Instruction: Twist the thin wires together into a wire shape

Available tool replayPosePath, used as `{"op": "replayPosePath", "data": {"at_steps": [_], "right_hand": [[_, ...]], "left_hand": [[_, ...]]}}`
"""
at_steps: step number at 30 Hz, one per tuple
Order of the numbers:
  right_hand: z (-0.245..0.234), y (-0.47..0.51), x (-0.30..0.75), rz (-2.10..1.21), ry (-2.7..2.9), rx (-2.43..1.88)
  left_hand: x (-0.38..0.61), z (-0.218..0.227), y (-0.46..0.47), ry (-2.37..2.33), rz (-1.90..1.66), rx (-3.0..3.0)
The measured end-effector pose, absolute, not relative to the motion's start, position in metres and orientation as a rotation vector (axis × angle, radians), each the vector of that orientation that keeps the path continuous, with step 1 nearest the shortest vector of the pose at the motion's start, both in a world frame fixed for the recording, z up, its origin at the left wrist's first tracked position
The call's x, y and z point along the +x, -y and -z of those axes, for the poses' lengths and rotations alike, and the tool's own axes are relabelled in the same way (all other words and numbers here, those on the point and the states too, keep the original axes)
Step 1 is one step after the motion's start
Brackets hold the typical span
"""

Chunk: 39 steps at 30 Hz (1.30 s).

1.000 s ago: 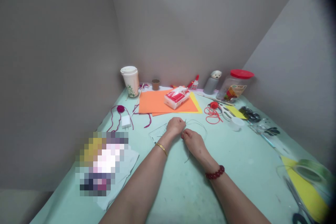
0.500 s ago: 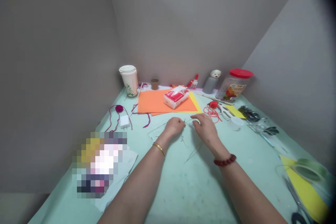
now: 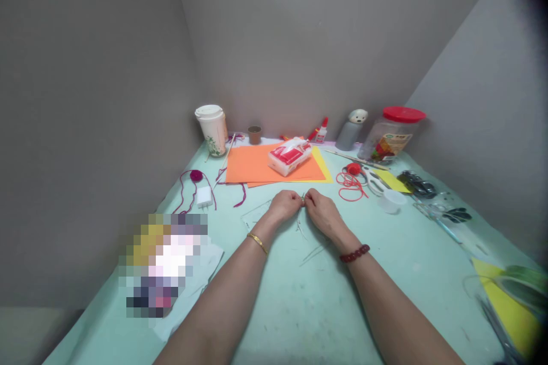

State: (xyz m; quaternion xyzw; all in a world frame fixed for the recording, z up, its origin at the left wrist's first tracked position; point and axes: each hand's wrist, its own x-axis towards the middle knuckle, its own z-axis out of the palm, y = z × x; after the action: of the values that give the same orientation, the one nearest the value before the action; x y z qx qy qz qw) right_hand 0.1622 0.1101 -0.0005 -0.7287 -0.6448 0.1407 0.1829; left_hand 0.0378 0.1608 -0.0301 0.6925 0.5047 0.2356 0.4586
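Note:
Both my hands meet over the middle of the pale green table (image 3: 299, 308). My left hand (image 3: 282, 206), with a gold bangle on its wrist, is closed in a pinch. My right hand (image 3: 323, 214), with a dark red bead bracelet, is closed too, its fingertips touching the left hand's. Between the fingertips they hold a small thing wound with thin green wire (image 3: 303, 199). Loose ends of the wire (image 3: 314, 250) trail on the table below the hands.
Behind the hands lie orange paper (image 3: 252, 166) and a tissue pack (image 3: 290, 155). A paper cup (image 3: 212, 129) stands back left, a red-lidded jar (image 3: 391, 136) back right. Red string (image 3: 351, 187), scissors (image 3: 373, 179), a white charger (image 3: 204, 196) and yellow paper (image 3: 505, 296) are around.
My right hand went out to the right and forward, fingers spread, then came back and closed against the left hand's fingertips. The left hand stayed put. The view shifted a little.

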Motion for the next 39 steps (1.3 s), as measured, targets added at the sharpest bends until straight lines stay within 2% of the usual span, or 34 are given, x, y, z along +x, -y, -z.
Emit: {"op": "replayPosePath", "data": {"at_steps": [12,20,39], "right_hand": [[0.009,-0.11,0.161,-0.421,1.651,-2.046],[0.011,-0.107,0.166,-0.446,1.641,-2.034],[0.008,-0.107,0.166,-0.514,1.586,-1.994]], "left_hand": [[0.042,0.013,-0.151,-1.41,-0.628,1.667],[0.033,0.015,-0.154,-1.327,-0.595,1.756],[0.036,0.01,-0.137,-1.483,-0.715,1.719]]}}
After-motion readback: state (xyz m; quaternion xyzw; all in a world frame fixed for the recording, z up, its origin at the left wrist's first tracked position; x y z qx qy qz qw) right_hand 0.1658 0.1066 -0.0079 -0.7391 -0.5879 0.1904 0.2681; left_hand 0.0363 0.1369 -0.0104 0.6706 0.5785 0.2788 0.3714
